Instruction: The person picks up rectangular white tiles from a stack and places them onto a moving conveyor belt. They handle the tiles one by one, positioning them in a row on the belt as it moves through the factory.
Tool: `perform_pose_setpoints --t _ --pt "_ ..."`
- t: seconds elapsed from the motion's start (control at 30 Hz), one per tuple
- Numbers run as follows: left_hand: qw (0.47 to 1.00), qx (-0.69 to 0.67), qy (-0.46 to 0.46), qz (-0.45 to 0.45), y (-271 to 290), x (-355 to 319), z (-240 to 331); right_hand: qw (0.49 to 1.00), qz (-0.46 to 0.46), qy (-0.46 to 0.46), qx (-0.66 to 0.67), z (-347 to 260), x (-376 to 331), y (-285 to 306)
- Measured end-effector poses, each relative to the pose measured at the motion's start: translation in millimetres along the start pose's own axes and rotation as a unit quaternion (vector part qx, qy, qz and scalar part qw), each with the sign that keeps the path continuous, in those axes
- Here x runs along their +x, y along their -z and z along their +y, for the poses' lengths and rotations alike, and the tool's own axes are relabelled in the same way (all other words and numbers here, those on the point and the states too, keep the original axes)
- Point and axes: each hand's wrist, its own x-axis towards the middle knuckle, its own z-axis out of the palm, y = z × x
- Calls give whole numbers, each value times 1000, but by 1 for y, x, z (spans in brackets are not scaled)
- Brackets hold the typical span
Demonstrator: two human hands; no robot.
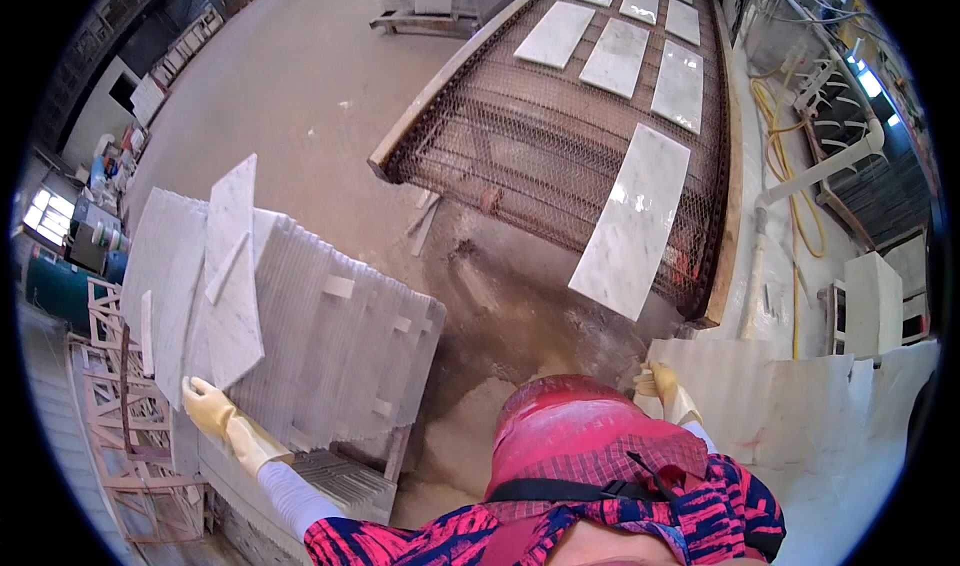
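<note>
My left hand (212,412), in a pale yellow rubber glove, is at the near edge of a tall stack of thin marble tiles (340,336). Its fingers close at the lower corner of a loose white marble tile (232,311), which lies aslant over the stack; part of the grip is hidden. My right hand (667,390), gloved alike, is beside my red apron, at the left edge of a pale sheet (740,391). Its fingers are a little apart, with nothing visible in them. Ahead, a long marble tile (635,221) overhangs the conveyor's near end.
The wire-mesh conveyor (480,161) carries several wet tiles (613,58) in rows, between raised side rails. Brown wet floor (470,316) lies between stack and conveyor. Yellow hose (790,156) and pipes run along the right. A wooden frame (150,486) stands by the stack.
</note>
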Motion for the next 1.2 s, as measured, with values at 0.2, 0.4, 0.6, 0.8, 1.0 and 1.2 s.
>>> perform_pose_setpoints --t 0.2,0.4,0.6,0.8,1.0,1.2 --pt "999 35 15 -12 1 -5 -11 997 8 -13 -70 -17 6 28" --pt "1000 10 18 -10 -9 8 -4 994 4 -20 -106 -35 -20 19" --pt "999 30 37 -20 3 0 -7 991 -20 -2 -134 -39 -14 16" --pt "1000 16 -3 0 -10 5 -10 995 -3 -3 -96 -16 19 30" --pt "1000 1 3 -6 4 4 0 994 -3 4 -113 -37 19 11" --pt "1000 -7 -2 8 4 0 0 991 -23 7 -135 -42 21 3"
